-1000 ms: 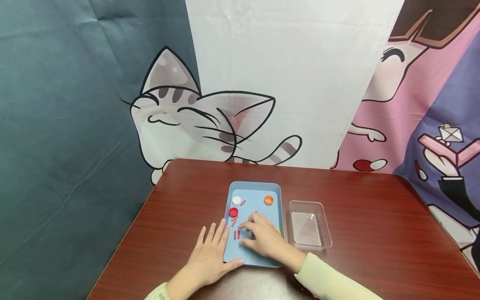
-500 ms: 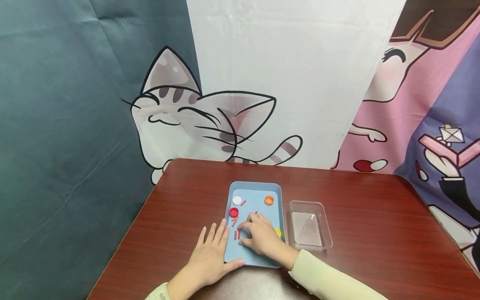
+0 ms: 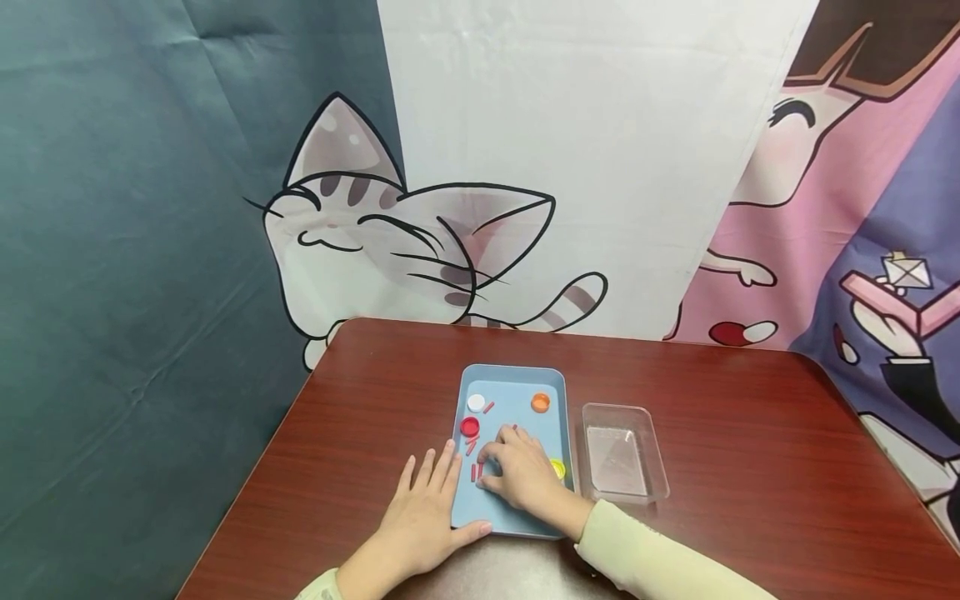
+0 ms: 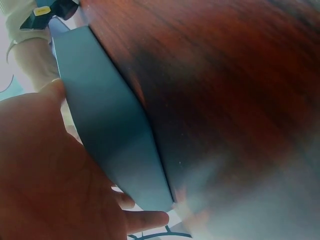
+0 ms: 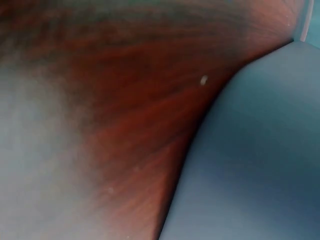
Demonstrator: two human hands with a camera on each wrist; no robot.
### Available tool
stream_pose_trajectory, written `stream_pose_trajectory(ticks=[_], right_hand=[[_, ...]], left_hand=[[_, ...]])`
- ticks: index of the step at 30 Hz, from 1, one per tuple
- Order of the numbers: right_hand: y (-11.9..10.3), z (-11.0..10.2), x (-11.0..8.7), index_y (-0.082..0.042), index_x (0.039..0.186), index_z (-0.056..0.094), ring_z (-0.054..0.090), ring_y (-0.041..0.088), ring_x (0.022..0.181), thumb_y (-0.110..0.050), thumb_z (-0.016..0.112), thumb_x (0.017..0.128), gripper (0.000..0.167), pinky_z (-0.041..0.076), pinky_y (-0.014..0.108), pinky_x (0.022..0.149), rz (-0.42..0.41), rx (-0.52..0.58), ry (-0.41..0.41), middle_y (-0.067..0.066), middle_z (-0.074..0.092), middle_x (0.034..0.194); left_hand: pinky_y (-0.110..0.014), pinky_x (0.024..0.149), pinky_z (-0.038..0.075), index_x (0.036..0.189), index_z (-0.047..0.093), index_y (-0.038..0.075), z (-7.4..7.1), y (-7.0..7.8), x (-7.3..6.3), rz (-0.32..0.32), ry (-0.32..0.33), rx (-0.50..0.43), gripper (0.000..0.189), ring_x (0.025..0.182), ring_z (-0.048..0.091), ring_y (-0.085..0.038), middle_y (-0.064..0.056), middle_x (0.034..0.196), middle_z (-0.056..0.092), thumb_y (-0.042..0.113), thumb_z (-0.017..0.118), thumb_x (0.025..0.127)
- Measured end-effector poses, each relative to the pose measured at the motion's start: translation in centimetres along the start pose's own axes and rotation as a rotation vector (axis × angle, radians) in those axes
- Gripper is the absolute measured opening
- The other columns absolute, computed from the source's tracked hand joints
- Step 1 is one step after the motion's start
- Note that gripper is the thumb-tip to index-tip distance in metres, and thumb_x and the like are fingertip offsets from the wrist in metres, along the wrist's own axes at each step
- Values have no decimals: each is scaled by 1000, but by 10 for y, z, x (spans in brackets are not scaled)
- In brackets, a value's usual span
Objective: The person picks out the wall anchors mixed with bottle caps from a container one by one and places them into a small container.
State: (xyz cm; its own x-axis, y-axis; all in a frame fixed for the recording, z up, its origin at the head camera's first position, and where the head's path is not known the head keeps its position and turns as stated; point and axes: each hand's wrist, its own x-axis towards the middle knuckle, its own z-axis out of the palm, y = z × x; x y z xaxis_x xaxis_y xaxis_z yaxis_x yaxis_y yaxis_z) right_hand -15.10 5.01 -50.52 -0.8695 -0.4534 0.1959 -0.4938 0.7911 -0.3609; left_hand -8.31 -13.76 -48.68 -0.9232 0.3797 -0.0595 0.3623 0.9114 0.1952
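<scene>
In the head view a light-blue tray (image 3: pixel 517 521) holds several thin red sticks and small round caps. My left hand (image 3: pixel 422 517) rests flat along its left edge, fingers straight and spread, thumb at the front rim. In the left wrist view that palm (image 4: pixel 55 170) lies against the tray's side wall (image 4: pixel 105 110). Over the tray, my right hand (image 3: pixel 525 475) curls its thumb and index finger at the two ends of a red stick (image 3: pixel 481 472). Beside it lies another red stick (image 3: pixel 473 472). The right wrist view shows the tray's outer wall (image 5: pixel 250 150) but not the hand.
Inside the tray are a white cap (image 3: pixel 476 403), a red cap (image 3: pixel 469 427), an orange cap (image 3: pixel 540 403) and a partly covered yellow cap (image 3: pixel 557 468). A clear plastic box (image 3: pixel 615 458) stands right of the tray on the brown table (image 3: pixel 735 450). Printed cloth hangs behind.
My right thumb and index finger have drawn closer around the red stick, and the hand has shifted slightly, uncovering more of the yellow cap. The left hand keeps its place.
</scene>
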Motion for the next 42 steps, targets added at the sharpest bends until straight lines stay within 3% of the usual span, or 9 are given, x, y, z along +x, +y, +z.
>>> stream_pose_trajectory(ticks=[11, 18, 28, 37, 42], right_hand=[[1, 1, 5, -18, 83, 73, 48, 13, 74, -26, 83, 71, 17, 45, 32, 71, -66, -50, 41, -8, 48, 76], [8, -13, 2, -20, 90, 72, 46, 3, 61, -22, 80, 78, 14, 40, 22, 55, -24, 122, 60, -11, 54, 68], [18, -39, -14, -19, 96, 74, 54, -2, 62, -15, 81, 79, 19, 46, 19, 58, 60, 371, 192, -20, 59, 67], [29, -58, -22, -13, 99, 76, 56, 0, 64, -8, 82, 76, 23, 50, 23, 60, 73, 438, 283, -18, 59, 69], [38, -65, -27, -13, 98, 76, 55, 1, 64, -4, 82, 77, 24, 50, 24, 59, 84, 476, 294, -16, 59, 69]], left_hand=[[-63, 119, 19, 157, 32, 1, 3, -1, -1, -4, 21, -3, 103, 148, 31, -43, -15, 167, 23, 79, 44, 91], [-63, 119, 19, 156, 34, 2, 1, 0, 0, -5, 21, 5, 101, 148, 31, -43, -15, 167, 23, 78, 45, 91], [-63, 119, 18, 157, 34, 2, 4, -1, 0, -13, 26, -13, 102, 148, 31, -43, -15, 167, 22, 79, 45, 90], [-64, 119, 19, 156, 34, 2, 3, 1, -3, -23, 32, -33, 101, 148, 32, -43, -14, 167, 23, 78, 47, 90], [-64, 118, 20, 156, 35, 2, 1, 3, -3, -22, 39, -48, 101, 147, 34, -44, -14, 167, 24, 77, 49, 90]])
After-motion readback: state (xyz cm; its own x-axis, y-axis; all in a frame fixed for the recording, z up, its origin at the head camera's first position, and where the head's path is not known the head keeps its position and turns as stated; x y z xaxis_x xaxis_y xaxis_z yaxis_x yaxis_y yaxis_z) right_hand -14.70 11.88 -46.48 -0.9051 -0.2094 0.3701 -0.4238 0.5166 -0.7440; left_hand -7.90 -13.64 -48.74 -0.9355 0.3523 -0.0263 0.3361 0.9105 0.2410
